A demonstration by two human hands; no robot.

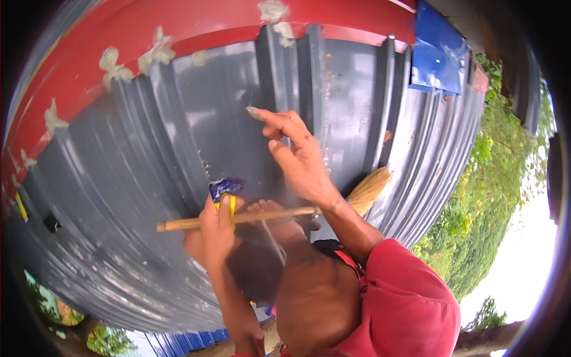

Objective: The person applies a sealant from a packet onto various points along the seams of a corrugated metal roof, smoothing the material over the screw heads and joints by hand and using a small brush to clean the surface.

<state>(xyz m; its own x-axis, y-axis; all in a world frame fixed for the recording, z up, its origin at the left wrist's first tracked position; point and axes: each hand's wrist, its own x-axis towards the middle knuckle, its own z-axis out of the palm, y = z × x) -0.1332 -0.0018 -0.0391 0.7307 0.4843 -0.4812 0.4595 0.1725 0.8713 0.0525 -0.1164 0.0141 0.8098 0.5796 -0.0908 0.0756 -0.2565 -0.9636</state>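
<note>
My left hand is closed around a small blue and yellow packet. My right hand is raised over the dark grey ribbed roof sheet. Its index finger is stretched out with grey paste on the tip, the thumb is apart and the other fingers are partly bent. A broom with a bamboo handle lies across in front of me, its handle passing at my left hand; I cannot tell whether that hand also grips it. The straw bristles rest beside my right forearm.
Red metal flashing runs along the top of the roof, with several grey sealant blobs at its edge. A blue sheet piece lies at the upper right. My bare foot is on the sheet. Trees stand beyond the right edge.
</note>
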